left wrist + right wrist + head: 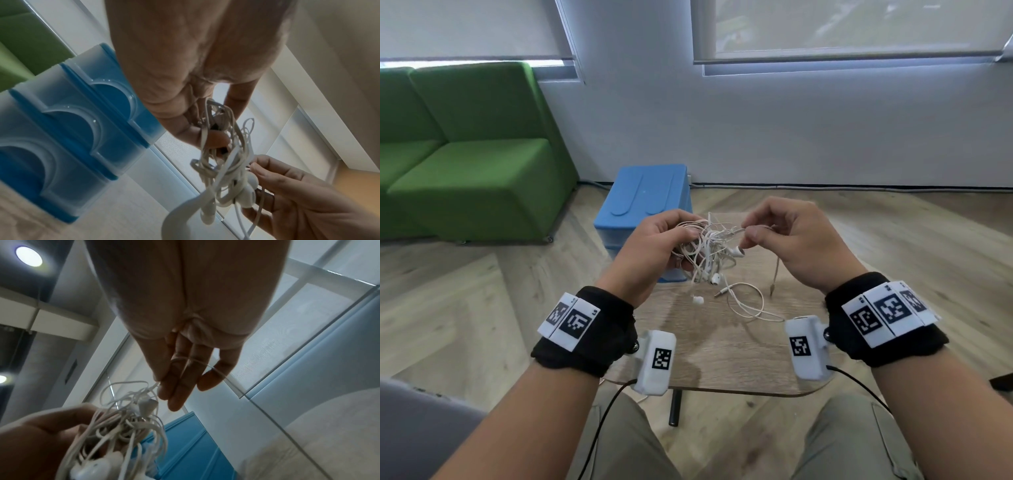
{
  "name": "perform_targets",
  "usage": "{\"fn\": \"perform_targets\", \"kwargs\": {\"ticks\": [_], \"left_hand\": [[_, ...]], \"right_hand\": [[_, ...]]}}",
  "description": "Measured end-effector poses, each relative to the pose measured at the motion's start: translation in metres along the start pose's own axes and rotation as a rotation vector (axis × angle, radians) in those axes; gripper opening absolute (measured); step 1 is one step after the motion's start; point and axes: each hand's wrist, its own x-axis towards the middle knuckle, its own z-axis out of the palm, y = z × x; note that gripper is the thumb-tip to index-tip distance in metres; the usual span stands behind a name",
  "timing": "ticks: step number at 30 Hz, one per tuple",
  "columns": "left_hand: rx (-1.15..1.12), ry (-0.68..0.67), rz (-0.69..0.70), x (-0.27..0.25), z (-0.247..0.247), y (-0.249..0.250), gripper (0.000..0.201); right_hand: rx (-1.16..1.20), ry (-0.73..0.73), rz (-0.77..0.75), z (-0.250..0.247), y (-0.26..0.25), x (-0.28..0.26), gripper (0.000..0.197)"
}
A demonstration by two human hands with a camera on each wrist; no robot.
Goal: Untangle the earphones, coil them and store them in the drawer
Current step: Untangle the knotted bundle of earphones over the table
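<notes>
text: none legible | wrist bands (pixel 887 310): square coded markers only

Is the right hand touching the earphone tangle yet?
Touching. The head view shows the right hand pinching a strand of the earphone tangle, which the left hand holds.

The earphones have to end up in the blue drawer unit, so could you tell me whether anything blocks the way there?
No object stands between the earphones and the blue drawer unit behind them, but its drawers look closed and the cables remain tangled.
</notes>
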Motion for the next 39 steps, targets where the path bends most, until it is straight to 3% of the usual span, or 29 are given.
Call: {"fn": "perform_targets", "kwargs": {"ticks": [7,16,19,22,25,29,33,39], "left_hand": [[-0.002,-0.013,-0.01,-0.001,0.005,0.002,0.02],[0.0,0.017,-0.004,-0.004,0.005,0.004,0.027],[0.013,-0.04,0.016,-0.006,0.007,0.007,0.037],[-0.054,-0.141,-0.002,-0.009,0.006,0.009,0.028],[0.091,-0.205,0.018,-0.011,0.005,0.009,0.037],[0.162,-0.137,0.055,-0.011,0.008,0.007,0.035],[0.168,-0.067,0.046,-0.009,0.01,0.007,0.03],[0.187,-0.014,0.05,-0.006,0.01,0.006,0.025]], "right_hand": [[0.066,-0.053,0.083,0.013,-0.002,0.001,0.015],[0.152,-0.137,0.137,0.007,-0.008,-0.002,0.006],[0.144,-0.144,0.139,0.011,-0.008,-0.001,0.007],[0.135,-0.096,0.167,0.013,-0.01,-0.001,0.012],[0.185,-0.081,0.22,0.015,-0.012,0.0,0.018],[0.323,-0.068,0.322,0.014,-0.015,0.002,0.027],[0.299,-0.035,0.337,0.012,-0.012,0.004,0.026],[0.168,-0.027,0.183,0.01,-0.009,0.001,0.017]]}}
